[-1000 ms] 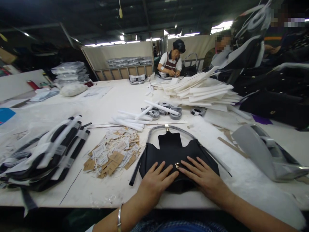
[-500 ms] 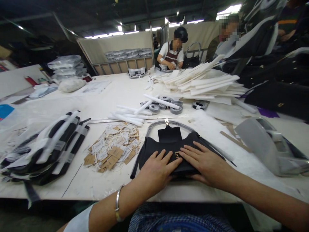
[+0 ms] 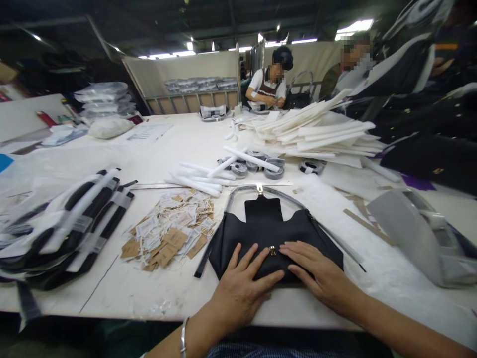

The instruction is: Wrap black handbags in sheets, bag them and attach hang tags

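A black leather handbag lies flat at the near edge of the white table, its flap turned up toward a grey handle. A small gold clasp shows on its front. My left hand rests open and flat on the bag's lower left part, fingers spread toward the clasp. A silver bangle circles that wrist. My right hand lies open and flat on the bag's lower right part, its fingertips just right of the clasp.
A heap of brown and white tags lies left of the bag. Wrapped black straps are at the far left. White rolled tubes, tape rolls and stacked white sheets sit behind. A grey tape dispenser stands right. Two people sit at the far end.
Both hands have slid a little toward me along the bag while staying flat on it. The view has shifted slightly.
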A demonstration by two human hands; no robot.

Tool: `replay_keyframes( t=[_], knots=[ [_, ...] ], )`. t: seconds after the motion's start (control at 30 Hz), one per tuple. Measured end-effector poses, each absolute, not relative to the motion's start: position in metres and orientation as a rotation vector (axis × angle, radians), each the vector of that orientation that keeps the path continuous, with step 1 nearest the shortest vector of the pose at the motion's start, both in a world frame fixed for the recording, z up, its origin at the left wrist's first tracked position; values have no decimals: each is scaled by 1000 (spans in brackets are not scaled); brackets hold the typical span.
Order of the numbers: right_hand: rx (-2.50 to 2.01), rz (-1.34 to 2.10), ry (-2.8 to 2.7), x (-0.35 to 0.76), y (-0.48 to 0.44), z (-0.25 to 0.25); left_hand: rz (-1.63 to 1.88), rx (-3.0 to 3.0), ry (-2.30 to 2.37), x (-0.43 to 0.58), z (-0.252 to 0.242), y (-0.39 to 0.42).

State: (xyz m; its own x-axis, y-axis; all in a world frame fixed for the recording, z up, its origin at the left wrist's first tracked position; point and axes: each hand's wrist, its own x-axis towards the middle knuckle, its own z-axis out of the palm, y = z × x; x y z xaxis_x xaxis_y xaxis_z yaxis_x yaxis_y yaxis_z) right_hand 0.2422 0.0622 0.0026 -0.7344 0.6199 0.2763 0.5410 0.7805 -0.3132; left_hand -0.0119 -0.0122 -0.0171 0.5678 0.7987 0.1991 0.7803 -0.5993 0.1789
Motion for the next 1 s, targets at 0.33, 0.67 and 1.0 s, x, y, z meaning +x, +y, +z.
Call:
replay_keyframes(
  t=[0.33,0.67,1.0],
  knots=[
    [-784,43,-2998,177,100,33,532,2802,1414,-13,-26,-10],
    [-1291,1073,-2932,172,129,55,874,3035,1424,-12,-44,0],
    [-2121,67,-2381,309,283,60,1232,3060,1599,-1,-84,14]
  ],
)
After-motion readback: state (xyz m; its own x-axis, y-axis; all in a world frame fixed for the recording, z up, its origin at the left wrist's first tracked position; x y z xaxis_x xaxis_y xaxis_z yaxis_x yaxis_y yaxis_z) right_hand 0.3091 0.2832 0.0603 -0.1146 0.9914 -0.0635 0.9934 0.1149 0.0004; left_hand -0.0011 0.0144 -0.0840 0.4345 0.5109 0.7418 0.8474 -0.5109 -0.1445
